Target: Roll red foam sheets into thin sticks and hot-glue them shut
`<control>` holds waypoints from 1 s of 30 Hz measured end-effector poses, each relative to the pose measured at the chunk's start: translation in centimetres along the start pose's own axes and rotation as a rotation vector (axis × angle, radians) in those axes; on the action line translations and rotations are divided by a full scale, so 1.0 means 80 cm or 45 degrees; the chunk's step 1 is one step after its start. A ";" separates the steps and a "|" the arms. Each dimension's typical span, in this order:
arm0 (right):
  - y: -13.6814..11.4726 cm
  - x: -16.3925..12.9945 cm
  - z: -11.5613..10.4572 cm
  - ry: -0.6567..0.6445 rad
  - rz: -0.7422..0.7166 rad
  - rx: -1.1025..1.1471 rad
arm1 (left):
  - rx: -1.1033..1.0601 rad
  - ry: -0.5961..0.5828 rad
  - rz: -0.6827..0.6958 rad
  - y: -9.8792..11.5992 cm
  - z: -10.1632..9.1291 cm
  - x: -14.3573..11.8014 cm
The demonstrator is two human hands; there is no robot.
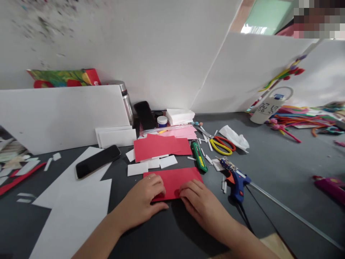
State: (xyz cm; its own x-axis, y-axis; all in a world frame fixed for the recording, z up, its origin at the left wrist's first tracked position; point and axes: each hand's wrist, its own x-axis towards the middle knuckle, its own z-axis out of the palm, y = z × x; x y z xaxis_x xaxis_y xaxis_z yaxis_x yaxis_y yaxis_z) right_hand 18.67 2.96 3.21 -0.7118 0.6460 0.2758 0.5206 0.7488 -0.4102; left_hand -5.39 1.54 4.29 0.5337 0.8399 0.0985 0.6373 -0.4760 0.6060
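Currently, flat red rectangular paper sheet (171,180) on dark grey counter (151,239), lower centre of frame. Left hand (148,194): fingers loosely curled on sheet's left; right hand (201,201): fingers bent on its right; cannot tell whether either pinches.

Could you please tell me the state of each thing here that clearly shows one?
Front red sheet: laid out, uncrumpled
Left hand: fingers bent, touching that sheet
Right hand: fingers bent, touching that sheet
Lying phone: face up, screen dark
Green cutter: lying down, blade position unclear
Scissors: lying down, blade opening unclear
Blue glue gun: lying down, unheld
White tissue: crumpled
Small jar: white lid on
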 end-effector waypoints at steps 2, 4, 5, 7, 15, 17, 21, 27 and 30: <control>-0.001 0.008 0.001 -0.031 0.010 0.002 | 0.001 -0.018 -0.047 -0.002 -0.002 0.001; -0.002 0.014 0.001 -0.051 0.037 0.020 | -0.042 -0.041 -0.131 -0.003 -0.005 0.002; -0.003 0.016 0.001 -0.055 0.051 0.053 | -0.070 -0.053 -0.178 -0.003 -0.006 0.002; -0.002 0.017 0.001 -0.061 0.068 0.161 | -0.125 -0.076 -0.245 -0.001 -0.009 0.002; 0.009 0.015 0.002 -0.073 0.115 0.424 | -0.218 -0.097 -0.357 0.003 -0.013 -0.003; 0.010 0.016 0.003 -0.080 0.129 0.432 | -0.272 -0.113 -0.391 0.000 -0.013 -0.003; 0.009 0.017 0.008 -0.084 0.156 0.406 | -0.364 -0.105 -0.420 -0.004 -0.011 -0.004; 0.004 0.019 0.015 -0.067 0.196 0.360 | -0.286 -0.078 -0.488 0.001 -0.008 -0.007; 0.001 0.020 0.014 -0.055 0.214 0.368 | -0.202 -0.068 -0.493 0.006 -0.003 -0.009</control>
State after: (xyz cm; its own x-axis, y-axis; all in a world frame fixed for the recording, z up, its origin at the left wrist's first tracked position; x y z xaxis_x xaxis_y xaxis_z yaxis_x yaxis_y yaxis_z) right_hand 16.99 3.89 2.64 -0.6502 0.7451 0.1489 0.4812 0.5554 -0.6782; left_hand -5.58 0.80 4.67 0.3026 0.9321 -0.1990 0.7054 -0.0786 0.7044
